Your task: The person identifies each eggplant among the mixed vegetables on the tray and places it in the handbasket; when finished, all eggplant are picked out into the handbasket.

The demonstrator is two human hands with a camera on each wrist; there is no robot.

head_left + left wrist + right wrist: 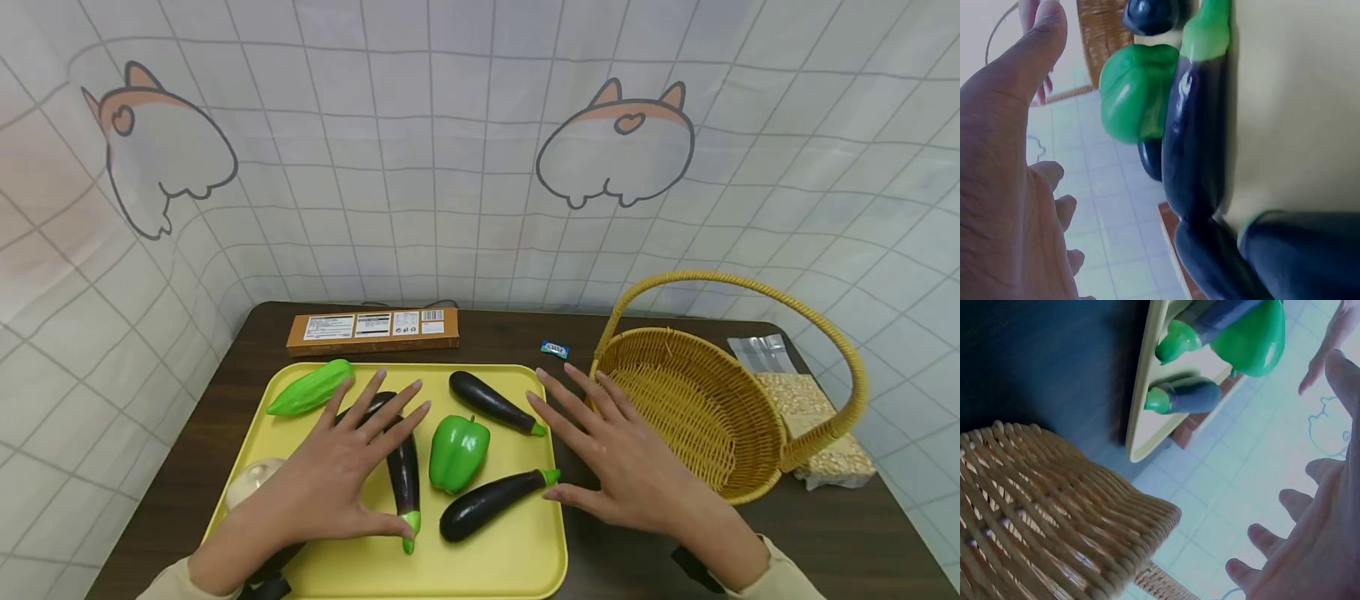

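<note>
Both hands are empty, with the fingers spread out and nothing held. The left hand [341, 467] is over the yellow tray [465, 575], and its thumb is just above the green end of the middle eggplant [405, 475]. The right hand [630, 467] is between the tray and the basket [675, 408], with its thumb near the green end of the front eggplant [491, 508]. To do this part well, I think the hands should go down softly and take one thing at a time, thumb on one side and fingers on the other, because smooth eggplants might roll. I count five eggplants on the tray: those two, the back one [487, 400], one partly behind the left fingers [382, 400], and one that shows best from the left wrist [1310, 256]. The tray also has one green pepper [459, 454], one long green gourd [311, 388] and one pale round thing [255, 477], half hidden. Around it are one basket, one brown box [375, 327] and one little blue packet [555, 349]. Behind the basket are bagged grains [795, 400]; I cannot tell how many bags.
</note>
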